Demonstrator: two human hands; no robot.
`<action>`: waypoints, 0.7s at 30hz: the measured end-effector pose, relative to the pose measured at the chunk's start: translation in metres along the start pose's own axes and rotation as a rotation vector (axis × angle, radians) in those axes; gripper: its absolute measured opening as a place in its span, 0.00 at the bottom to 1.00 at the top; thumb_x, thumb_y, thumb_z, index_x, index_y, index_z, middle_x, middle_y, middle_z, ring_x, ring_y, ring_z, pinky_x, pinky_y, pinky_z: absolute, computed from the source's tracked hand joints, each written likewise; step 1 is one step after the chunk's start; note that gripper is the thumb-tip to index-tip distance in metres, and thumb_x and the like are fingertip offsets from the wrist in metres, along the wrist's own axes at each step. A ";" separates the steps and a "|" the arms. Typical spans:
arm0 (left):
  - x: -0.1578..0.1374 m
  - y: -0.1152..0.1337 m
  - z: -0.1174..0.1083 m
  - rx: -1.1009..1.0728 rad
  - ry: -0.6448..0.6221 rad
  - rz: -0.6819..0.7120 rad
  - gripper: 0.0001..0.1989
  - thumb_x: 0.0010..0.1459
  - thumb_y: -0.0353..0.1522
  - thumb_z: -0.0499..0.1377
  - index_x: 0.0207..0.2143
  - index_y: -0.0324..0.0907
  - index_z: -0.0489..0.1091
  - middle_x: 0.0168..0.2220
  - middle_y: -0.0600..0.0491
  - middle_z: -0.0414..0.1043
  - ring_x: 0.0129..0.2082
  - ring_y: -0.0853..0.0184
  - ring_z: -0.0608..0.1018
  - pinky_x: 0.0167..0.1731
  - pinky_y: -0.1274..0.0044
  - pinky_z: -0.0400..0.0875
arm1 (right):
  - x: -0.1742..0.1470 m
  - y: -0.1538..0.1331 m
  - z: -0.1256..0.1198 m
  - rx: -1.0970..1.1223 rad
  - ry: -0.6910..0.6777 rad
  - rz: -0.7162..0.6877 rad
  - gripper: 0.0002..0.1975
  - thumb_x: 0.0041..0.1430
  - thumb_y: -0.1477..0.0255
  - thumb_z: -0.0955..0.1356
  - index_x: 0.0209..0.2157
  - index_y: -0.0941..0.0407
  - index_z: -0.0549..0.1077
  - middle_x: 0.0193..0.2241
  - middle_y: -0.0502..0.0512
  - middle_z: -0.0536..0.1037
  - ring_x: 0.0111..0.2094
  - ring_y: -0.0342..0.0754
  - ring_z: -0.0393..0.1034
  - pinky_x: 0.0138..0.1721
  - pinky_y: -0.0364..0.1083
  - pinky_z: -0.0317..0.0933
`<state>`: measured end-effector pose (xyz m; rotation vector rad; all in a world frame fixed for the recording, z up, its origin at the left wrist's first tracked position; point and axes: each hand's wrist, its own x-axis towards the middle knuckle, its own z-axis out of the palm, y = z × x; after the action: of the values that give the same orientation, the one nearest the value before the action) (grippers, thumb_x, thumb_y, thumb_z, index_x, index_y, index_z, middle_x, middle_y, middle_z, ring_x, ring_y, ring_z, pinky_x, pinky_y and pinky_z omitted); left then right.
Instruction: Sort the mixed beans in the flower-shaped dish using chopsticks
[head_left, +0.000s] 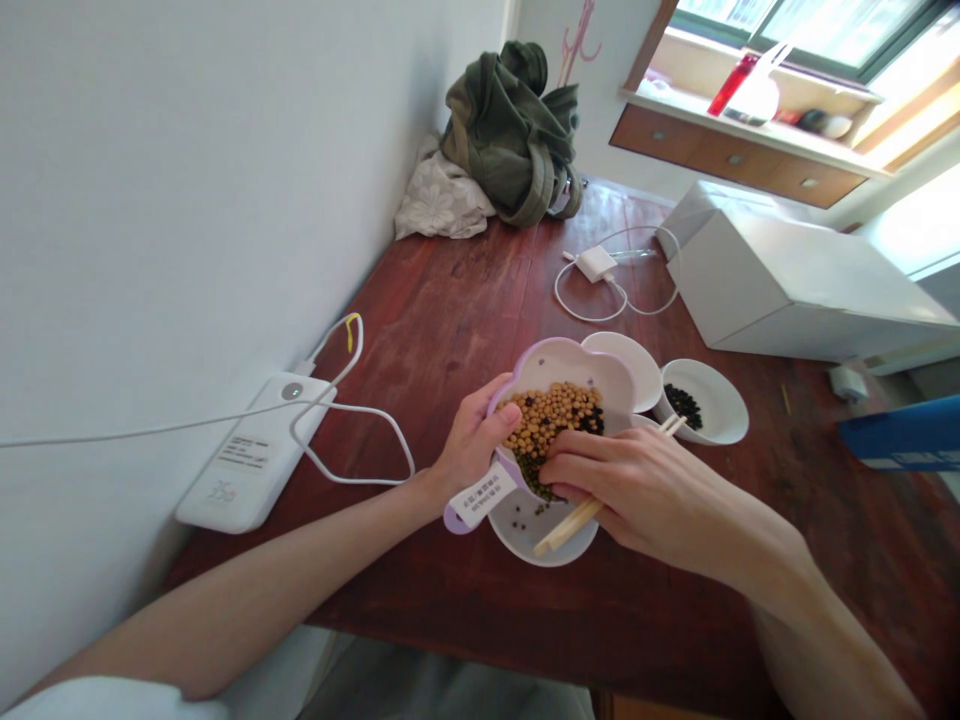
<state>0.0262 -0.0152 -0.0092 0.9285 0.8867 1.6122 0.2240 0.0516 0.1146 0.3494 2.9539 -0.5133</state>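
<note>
My left hand [480,430] is closed on the edge of a purple-rimmed, flower-shaped bowl [551,358], its thumb over the rim. The bowl is tilted and holds yellow beans [551,405], some black beans [589,418] and green beans [536,470]. My right hand [637,480] has its fingertips curled down among the beans, and what they pinch there is hidden. A pair of wooden chopsticks [574,525] passes under its palm, held crosswise. Partly beneath the bowl, a white dish [544,545] has a few green beans in it. The bowl's handle carries a printed label [484,495].
Beyond the bowl stand a white bowl [724,400] with dark beans and another white dish [622,360]. A white power bank [255,455] with a cable lies at left. A charger [596,263], white box [795,270] and green bag [510,130] are farther back.
</note>
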 end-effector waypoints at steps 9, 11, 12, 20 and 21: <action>0.001 0.004 0.001 -0.016 0.004 0.002 0.30 0.62 0.56 0.69 0.48 0.39 0.79 0.39 0.49 0.77 0.37 0.61 0.75 0.39 0.71 0.67 | -0.008 0.008 -0.008 0.129 0.145 0.031 0.10 0.77 0.76 0.66 0.46 0.53 0.80 0.43 0.52 0.84 0.37 0.47 0.78 0.36 0.49 0.57; 0.001 0.002 0.002 -0.044 0.009 0.002 0.29 0.62 0.56 0.70 0.48 0.39 0.79 0.40 0.48 0.78 0.38 0.60 0.76 0.40 0.71 0.68 | -0.009 0.009 -0.011 0.202 0.214 0.046 0.09 0.79 0.74 0.67 0.46 0.53 0.81 0.43 0.52 0.85 0.38 0.46 0.79 0.39 0.47 0.62; 0.001 0.002 0.002 -0.066 0.007 0.000 0.29 0.62 0.55 0.70 0.49 0.39 0.79 0.40 0.48 0.79 0.38 0.60 0.77 0.40 0.71 0.69 | -0.010 0.009 -0.013 0.245 0.251 0.052 0.09 0.78 0.74 0.68 0.46 0.53 0.81 0.43 0.52 0.85 0.38 0.45 0.79 0.40 0.46 0.64; 0.000 -0.004 0.000 -0.106 0.004 -0.022 0.29 0.63 0.55 0.69 0.51 0.39 0.80 0.43 0.46 0.83 0.40 0.57 0.81 0.40 0.70 0.73 | -0.010 0.020 -0.023 0.617 0.440 0.263 0.05 0.71 0.66 0.76 0.40 0.51 0.87 0.36 0.51 0.89 0.33 0.46 0.81 0.32 0.42 0.68; 0.000 -0.005 -0.001 -0.086 0.001 -0.026 0.30 0.63 0.56 0.68 0.52 0.40 0.80 0.44 0.46 0.84 0.40 0.56 0.82 0.41 0.69 0.74 | -0.010 0.023 -0.022 0.654 0.446 0.297 0.06 0.70 0.64 0.77 0.40 0.51 0.88 0.35 0.52 0.89 0.33 0.47 0.81 0.31 0.43 0.68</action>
<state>0.0269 -0.0140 -0.0140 0.8532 0.8199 1.6159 0.2372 0.0783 0.1297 1.0667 2.9414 -1.5200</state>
